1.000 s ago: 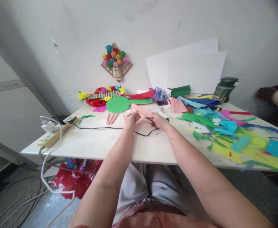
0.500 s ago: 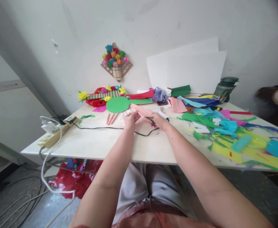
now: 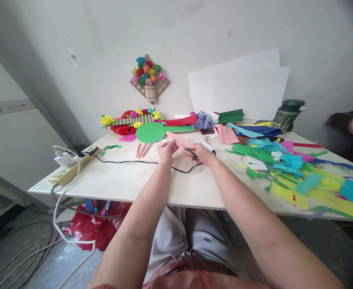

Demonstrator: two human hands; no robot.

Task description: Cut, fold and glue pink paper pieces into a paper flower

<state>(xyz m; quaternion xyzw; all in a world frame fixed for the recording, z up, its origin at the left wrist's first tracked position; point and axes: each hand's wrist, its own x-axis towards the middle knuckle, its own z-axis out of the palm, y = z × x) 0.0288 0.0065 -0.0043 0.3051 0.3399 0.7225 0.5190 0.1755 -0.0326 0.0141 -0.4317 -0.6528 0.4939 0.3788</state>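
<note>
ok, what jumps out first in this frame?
The heap of bright paper scraps over the table's right half. Then both hands mid-table: the left hand pinches a pink folded paper, the right hand grips a dark tool. A paper flower plaque hangs on the wall.

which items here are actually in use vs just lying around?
In use:
left hand holding pink paper strip
right hand on black-handled tool, type unclear

Lying about:
green paper circle
power strip
coloured paper scraps
white sheets
green jar
</note>
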